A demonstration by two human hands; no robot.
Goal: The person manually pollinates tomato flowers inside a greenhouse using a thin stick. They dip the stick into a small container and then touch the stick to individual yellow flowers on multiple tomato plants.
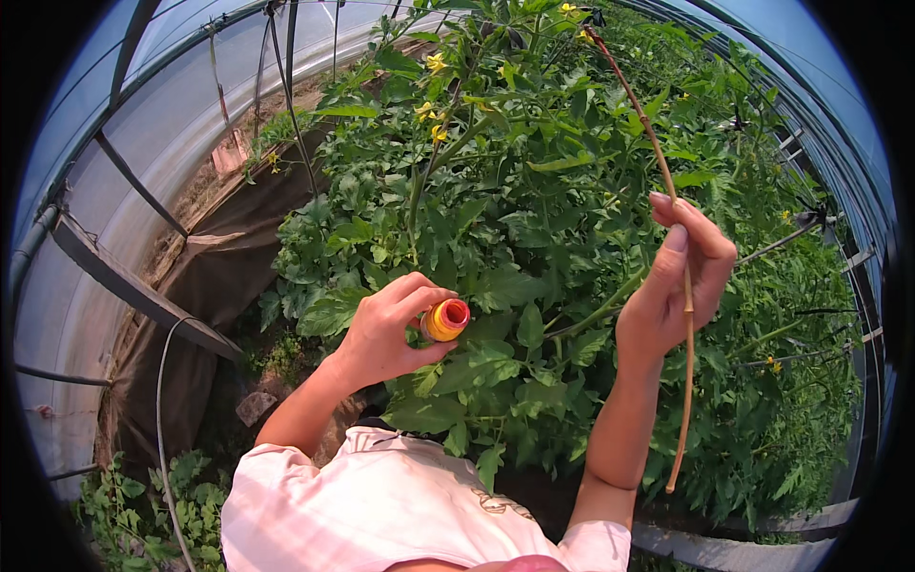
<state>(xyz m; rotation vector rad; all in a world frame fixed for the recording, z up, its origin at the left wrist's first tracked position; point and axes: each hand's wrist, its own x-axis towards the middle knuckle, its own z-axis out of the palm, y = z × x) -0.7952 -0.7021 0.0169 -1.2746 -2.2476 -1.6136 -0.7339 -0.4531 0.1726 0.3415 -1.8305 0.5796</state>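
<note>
My left hand (pixel 389 332) grips a small open bottle (pixel 443 322) with a yellow band and a red inside, its mouth tilted up towards me. Between the thumb and fingers of my right hand (pixel 675 279) is a thin jointed stick (pixel 654 143), perhaps bamboo. Its upper end is dark red and reaches up among the leaves near a yellow flower (pixel 585 36); the lower end hangs below my wrist. Tomato plants (pixel 500 272) spread in front of me and behind both hands. More yellow flowers (pixel 437 132) stand on a stem above the bottle.
The curved plastic film wall (pixel 129 186) of a greenhouse runs along the left, with dark metal bars. Brown sheeting (pixel 221 272) lines its foot. A flat grey strip (pixel 136 279) and a thin pale hose (pixel 163 429) are at left. A stone (pixel 256 407) lies on the ground.
</note>
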